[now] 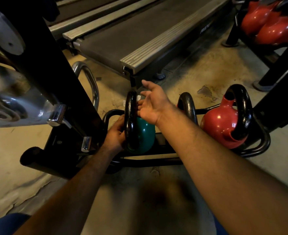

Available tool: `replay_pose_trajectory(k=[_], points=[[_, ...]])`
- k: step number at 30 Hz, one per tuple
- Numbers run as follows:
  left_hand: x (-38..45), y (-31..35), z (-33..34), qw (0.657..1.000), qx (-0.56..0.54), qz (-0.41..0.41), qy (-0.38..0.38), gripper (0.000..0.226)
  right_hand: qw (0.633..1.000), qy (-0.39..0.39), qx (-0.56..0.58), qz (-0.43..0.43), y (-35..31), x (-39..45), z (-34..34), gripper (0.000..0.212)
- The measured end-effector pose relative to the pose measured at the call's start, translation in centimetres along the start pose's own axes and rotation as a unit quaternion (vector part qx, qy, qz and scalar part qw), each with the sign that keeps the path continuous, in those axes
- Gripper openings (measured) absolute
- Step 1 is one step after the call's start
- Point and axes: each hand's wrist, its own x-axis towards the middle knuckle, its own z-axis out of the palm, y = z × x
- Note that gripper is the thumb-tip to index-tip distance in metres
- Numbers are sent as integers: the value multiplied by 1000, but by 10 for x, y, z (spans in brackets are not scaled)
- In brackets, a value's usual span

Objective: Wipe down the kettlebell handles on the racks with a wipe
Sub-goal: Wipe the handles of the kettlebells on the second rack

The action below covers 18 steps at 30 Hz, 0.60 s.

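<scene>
Left hand [117,134] grips the glossy black looped handle [131,119] of the rounded green kettlebell [144,134]. Right hand [152,103], fingers mostly straight, presses a white wipe [138,97] against the handle's far side.

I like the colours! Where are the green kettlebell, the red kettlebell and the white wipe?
Round green kettlebell [145,134], head view, its body.
Round red kettlebell [219,122], head view, its body.
Small white wipe [138,97], head view, visible corner.

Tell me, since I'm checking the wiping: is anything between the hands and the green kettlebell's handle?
Nothing visible. The left hand grips the black handle low down, and the right hand has its fingers on it higher up, with a bit of white wipe showing there.
</scene>
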Motion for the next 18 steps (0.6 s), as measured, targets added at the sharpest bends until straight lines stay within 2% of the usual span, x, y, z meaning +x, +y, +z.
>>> replay_pose_trajectory(k=[3,5,6,14,18], points=[[0,0,0,1000,7,1,2,36,1000,8,-19,3,-3,4,-1,67],[0,0,0,1000,-5,-4,0,37,998,19,-60,2,-5,8,-2,32],[-1,1,0,1000,-14,-11,0,38,997,24,-68,3,-4,9,-4,22],[1,-2,0,1000,4,2,7,43,990,138,-2,-29,24,38,-15,30],[1,-5,-2,1000,13,13,7,47,990,139,35,-10,31,46,-12,24]])
